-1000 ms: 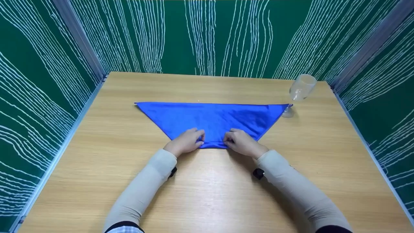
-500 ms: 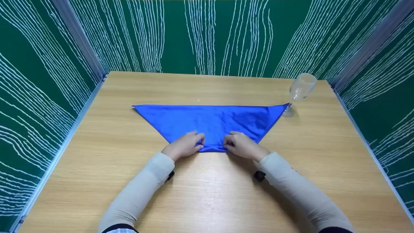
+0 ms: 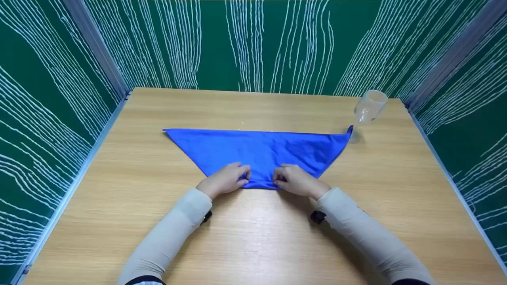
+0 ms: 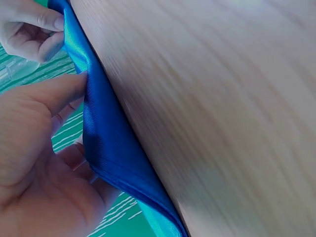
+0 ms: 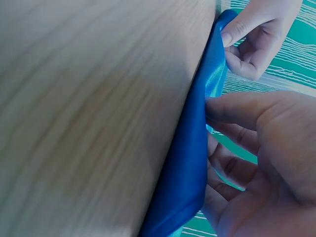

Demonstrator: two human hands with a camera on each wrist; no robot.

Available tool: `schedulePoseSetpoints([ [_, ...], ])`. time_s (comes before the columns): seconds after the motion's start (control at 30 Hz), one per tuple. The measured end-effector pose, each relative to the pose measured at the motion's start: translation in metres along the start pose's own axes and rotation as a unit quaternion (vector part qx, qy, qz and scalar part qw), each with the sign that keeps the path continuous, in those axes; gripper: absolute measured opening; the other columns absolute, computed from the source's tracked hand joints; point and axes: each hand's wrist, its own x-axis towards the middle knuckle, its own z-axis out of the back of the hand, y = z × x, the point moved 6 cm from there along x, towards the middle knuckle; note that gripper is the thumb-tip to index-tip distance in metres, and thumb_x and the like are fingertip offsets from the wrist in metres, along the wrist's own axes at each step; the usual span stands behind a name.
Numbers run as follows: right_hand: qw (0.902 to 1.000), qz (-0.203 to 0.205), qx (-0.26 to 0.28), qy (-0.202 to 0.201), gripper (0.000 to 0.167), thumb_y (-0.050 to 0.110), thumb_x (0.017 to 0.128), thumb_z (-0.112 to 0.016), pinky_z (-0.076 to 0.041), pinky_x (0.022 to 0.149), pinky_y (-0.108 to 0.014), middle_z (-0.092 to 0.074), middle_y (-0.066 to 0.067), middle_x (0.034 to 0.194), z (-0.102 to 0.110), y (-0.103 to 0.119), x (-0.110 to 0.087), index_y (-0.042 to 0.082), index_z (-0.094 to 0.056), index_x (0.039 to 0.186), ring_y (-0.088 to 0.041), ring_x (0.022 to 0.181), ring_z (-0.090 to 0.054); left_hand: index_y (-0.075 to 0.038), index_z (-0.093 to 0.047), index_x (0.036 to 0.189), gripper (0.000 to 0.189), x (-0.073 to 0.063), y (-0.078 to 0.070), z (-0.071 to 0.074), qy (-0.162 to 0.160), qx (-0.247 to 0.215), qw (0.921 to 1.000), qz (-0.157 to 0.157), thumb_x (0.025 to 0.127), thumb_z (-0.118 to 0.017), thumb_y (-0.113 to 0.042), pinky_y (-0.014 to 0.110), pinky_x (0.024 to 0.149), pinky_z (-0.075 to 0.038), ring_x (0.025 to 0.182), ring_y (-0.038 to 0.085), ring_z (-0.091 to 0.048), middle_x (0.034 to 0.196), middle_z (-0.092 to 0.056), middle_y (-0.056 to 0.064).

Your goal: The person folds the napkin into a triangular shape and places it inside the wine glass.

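A blue cloth (image 3: 253,152), folded into a wide trapezoid, lies on the table with its long edge at the far side. My left hand (image 3: 228,178) pinches the left part of its short near edge, where a narrow fold runs across. At the right part of that edge, my right hand (image 3: 296,180) pinches the cloth between thumb and curled fingers. Both wrist views show the rolled near edge of the cloth (image 4: 111,128) lying along the tabletop, with the thumbs on it. The cloth's right tip curls upward in front of the glass's stem.
A stemmed wine glass (image 3: 370,106) stands upright at the back right, its stem and foot partly behind the cloth's tip. Green walls (image 3: 214,47) with white wavy lines enclose the wooden table (image 3: 257,245) on the back and both sides.
Both hands have moved a little toward me, drawing the cloth along. Its right tip has slid left and curled up against the glass's base area; the glass stands where it was.
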Motion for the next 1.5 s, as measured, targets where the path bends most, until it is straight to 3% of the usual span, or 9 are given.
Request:
schedulePoseSetpoints([
  [0.27,0.9995,-0.016,0.01,0.025,0.006,0.003,0.09,-0.07,-0.05,0.065,-0.032,-0.058,-0.001,0.079,-0.001,-0.001,0.0,0.007,-0.067,0.087,-0.015,0.074,-0.055,-0.011,-0.058,0.102,0.004,-0.002,-0.003,0.0,0.001,0.008,1.0,-0.004,0.101,-0.061,-0.013,0.038,0.078,-0.048,0.087,0.021,-0.051,0.094,-0.052,0.003],
  [0.5,0.9988,-0.027,0.021,0.034,0.004,0.003,0.09,-0.07,-0.05,0.067,-0.033,-0.059,-0.001,0.08,-0.002,-0.003,0.001,0.005,-0.067,0.088,-0.016,0.075,-0.055,-0.01,-0.075,0.095,0.007,-0.006,-0.012,0.009,-0.024,0.086,0.9935,-0.071,0.093,-0.072,-0.017,0.037,0.087,-0.049,0.091,0.022,-0.06,0.095,-0.066,0.003],
  [0.67,0.9981,-0.037,0.024,0.042,0.004,0.004,0.09,-0.07,-0.049,0.068,-0.033,-0.059,-0.001,0.082,-0.003,-0.004,0.001,0.005,-0.067,0.089,-0.016,0.077,-0.055,-0.009,-0.079,0.097,0.014,-0.008,-0.016,0.01,-0.019,0.126,0.9866,-0.102,0.086,-0.077,-0.017,0.036,0.1,-0.046,0.092,0.02,-0.065,0.094,-0.072,0.001],
  [0.77,0.998,-0.041,0.026,0.042,0.004,0.004,0.09,-0.07,-0.05,0.07,-0.034,-0.06,-0.002,0.083,-0.003,-0.004,0.001,0.005,-0.067,0.09,-0.017,0.078,-0.056,-0.009,-0.077,0.094,0.011,-0.008,-0.019,0.009,-0.028,0.152,0.9812,-0.116,0.084,-0.075,-0.012,0.036,0.095,-0.049,0.089,0.021,-0.067,0.092,-0.073,0.001],
  [0.87,0.9982,-0.038,0.026,0.039,0.004,0.005,0.09,-0.07,-0.05,0.07,-0.034,-0.06,-0.001,0.083,-0.003,-0.004,0.0,0.005,-0.066,0.091,-0.016,0.078,-0.056,-0.009,-0.074,0.088,0.006,-0.008,-0.022,0.008,-0.054,0.168,0.9764,-0.125,0.084,-0.07,-0.007,0.037,0.081,-0.054,0.084,0.021,-0.066,0.086,-0.071,0.001],
  [1.0,0.9983,-0.038,0.021,0.038,0.004,0.005,0.091,-0.069,-0.048,0.07,-0.035,-0.059,0.0,0.083,-0.004,-0.004,0.0,0.005,-0.066,0.092,-0.016,0.077,-0.053,-0.007,-0.071,0.091,0.008,-0.006,-0.017,0.007,-0.059,0.149,0.9808,-0.111,0.09,-0.064,-0.005,0.038,0.078,-0.055,0.086,0.023,-0.066,0.089,-0.07,0.004],
  [1.27,0.9979,-0.053,0.023,0.031,0.006,0.004,0.093,-0.067,-0.047,0.07,-0.036,-0.058,-0.001,0.085,-0.005,-0.006,-0.001,0.006,-0.061,0.092,-0.017,0.078,-0.052,0.0,-0.069,0.11,0.019,0.005,0.002,0.004,0.003,0.05,0.9974,-0.051,0.1,-0.056,-0.01,0.038,0.091,-0.053,0.101,0.025,-0.067,0.106,-0.071,0.011],
  [1.5,0.9979,-0.056,0.023,0.021,0.008,0.004,0.093,-0.066,-0.048,0.071,-0.037,-0.058,-0.001,0.084,-0.005,-0.007,-0.001,0.007,-0.06,0.09,-0.018,0.079,-0.053,-0.003,-0.066,0.119,0.026,0.014,0.011,0.005,0.061,-0.026,0.9977,0.016,0.101,-0.052,-0.014,0.036,0.094,-0.05,0.105,0.02,-0.062,0.117,-0.068,0.01],
])
